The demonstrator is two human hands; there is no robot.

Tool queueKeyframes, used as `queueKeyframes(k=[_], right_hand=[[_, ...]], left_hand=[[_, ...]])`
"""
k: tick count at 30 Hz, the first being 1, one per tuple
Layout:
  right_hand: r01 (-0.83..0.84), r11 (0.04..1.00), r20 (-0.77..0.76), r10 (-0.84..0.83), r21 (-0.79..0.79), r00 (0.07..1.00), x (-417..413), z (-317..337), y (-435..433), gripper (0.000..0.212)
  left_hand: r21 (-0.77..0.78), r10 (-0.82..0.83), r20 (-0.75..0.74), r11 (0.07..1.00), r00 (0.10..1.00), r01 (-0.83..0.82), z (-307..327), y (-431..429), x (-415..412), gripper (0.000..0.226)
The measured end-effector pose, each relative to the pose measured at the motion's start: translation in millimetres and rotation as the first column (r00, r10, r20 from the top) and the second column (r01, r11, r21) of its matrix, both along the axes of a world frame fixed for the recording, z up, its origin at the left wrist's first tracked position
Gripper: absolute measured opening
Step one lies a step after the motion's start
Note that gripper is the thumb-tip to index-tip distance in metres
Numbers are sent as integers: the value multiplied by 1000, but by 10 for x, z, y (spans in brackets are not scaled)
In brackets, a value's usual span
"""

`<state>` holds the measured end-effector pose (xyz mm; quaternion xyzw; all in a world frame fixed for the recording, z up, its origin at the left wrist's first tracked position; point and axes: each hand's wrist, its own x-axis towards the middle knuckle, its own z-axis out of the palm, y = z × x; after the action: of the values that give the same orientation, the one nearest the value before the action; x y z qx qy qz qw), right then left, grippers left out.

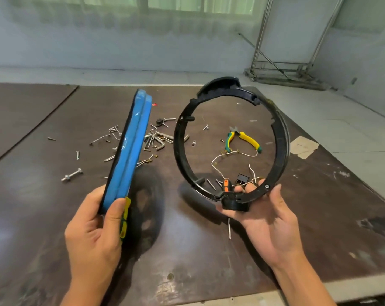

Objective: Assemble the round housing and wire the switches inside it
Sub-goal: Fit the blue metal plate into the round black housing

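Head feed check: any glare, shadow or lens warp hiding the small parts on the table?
Head view: soft window light, no hard glare, only a pale sheen on the table at lower left; the blue panel and black ring cast dark shadows below them; the wide lens stretches the frame's edges; the loose screws look soft, fine detail lost.

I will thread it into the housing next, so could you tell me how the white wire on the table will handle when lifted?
Probably floppy: the white wire lies in loose curves on the table, so it should droop. Likely very light, being thin. Its brass end terminals might snag the pliers lying close by.
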<state>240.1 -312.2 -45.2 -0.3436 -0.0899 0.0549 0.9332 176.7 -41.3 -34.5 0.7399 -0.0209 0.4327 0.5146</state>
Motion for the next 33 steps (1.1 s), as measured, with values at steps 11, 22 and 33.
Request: queueKeyframes(k=[11, 22, 33], right_hand=[[481, 592, 485, -168, -647, 858, -135, 24, 133, 38], [649, 277, 699, 150, -708, 699, -136, -51, 236, 32], [738, 20, 715, 267, -674, 646, -221, -143, 330, 27]], left_hand=[[-25, 174, 42, 985, 984, -173, 52, 258, -4, 9], [52, 134, 82, 989, 988, -139, 96, 232, -24, 21], [307, -160, -40, 937, 986, 164, 35, -210, -27, 29]])
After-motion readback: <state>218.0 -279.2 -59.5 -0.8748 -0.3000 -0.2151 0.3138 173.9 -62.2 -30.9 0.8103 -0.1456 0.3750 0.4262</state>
